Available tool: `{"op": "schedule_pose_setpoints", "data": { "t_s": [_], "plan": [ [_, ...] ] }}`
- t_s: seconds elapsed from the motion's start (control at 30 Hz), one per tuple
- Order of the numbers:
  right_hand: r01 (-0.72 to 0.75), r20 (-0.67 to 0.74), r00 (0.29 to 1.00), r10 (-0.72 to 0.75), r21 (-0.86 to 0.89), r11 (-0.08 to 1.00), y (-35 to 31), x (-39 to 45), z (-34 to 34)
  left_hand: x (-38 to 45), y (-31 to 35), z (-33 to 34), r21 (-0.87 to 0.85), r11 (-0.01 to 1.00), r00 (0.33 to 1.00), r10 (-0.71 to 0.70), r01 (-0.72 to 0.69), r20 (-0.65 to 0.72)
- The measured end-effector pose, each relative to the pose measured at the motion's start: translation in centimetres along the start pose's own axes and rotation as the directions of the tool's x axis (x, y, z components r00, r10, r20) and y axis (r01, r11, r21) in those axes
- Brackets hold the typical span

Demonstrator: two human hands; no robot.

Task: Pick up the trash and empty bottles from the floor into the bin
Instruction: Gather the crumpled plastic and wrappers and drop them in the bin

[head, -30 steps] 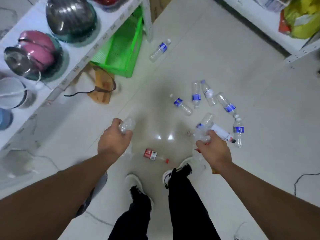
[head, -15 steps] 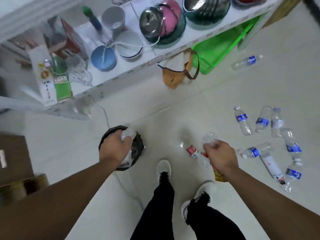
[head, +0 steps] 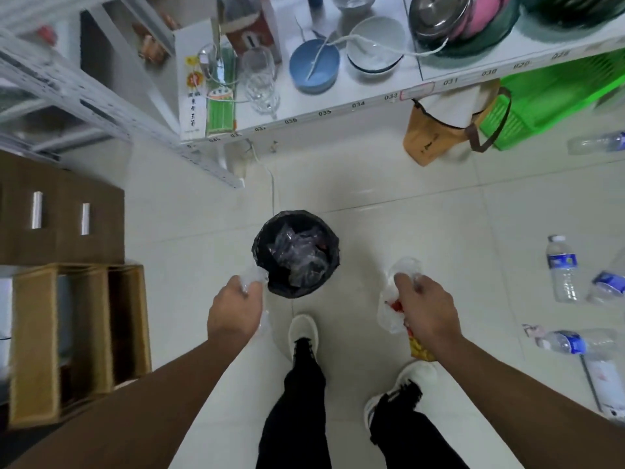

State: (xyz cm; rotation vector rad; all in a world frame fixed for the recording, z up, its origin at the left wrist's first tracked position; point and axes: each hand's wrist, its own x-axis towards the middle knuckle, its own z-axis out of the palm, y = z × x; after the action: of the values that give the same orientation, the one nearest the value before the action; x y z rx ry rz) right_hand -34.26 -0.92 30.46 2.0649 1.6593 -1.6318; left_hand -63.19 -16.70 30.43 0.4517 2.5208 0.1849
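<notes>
Two loaded hands at the small round black-lined bin [head: 333,245].
Head view: left hand [head: 235,308] grips a crushed clear plastic bottle [head: 252,277] at the bin's near rim; right hand [head: 424,313] clutches clear bottles and red-yellow wrappers [head: 392,308] right of it. The narrow mouth risks spills from an off-centre release.

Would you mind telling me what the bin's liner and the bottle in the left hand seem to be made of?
The bin liner looks like thin black plastic film: glossy, crinkled and folded over the rim. The bottle in the left hand appears to be thin clear plastic, see-through and crumpled in the grip, though blur leaves this uncertain.
</notes>
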Motion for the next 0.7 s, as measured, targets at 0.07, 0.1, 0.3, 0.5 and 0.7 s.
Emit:
{"op": "schedule_pose_setpoints", "data": {
  "t_s": [0.07,0.1,0.3,0.5,0.7],
  "plan": [
    [-0.023,0.02,1.0,0.022,0.069,0.997,-0.8,0.0,2.4,1.3,-1.1,0.6,-0.059,0.998,1.0,-0.015,0.016,0.017],
    [-0.037,0.026,0.999,0.034,0.098,0.995,-1.0,0.2,3.8,2.3,-1.5,1.0,-0.094,0.995,1.0,-0.013,0.015,0.028],
    [-0.052,0.045,0.998,0.04,0.282,0.958,-3.1,4.8,13.9,11.4,-2.6,5.6,-0.193,0.98,0.984,0.084,-0.053,0.159],
    [0.137,-0.008,0.991,-0.137,0.112,0.984,-4.7,14.4,25.3,22.4,-2.4,12.7,-0.012,0.951,0.92,0.301,-0.308,0.25],
    [0.087,0.098,0.993,-0.068,-0.204,0.975,-1.7,23.5,33.0,28.0,-4.2,19.3,0.111,0.903,0.843,0.336,-0.415,0.419]
  ]
}}
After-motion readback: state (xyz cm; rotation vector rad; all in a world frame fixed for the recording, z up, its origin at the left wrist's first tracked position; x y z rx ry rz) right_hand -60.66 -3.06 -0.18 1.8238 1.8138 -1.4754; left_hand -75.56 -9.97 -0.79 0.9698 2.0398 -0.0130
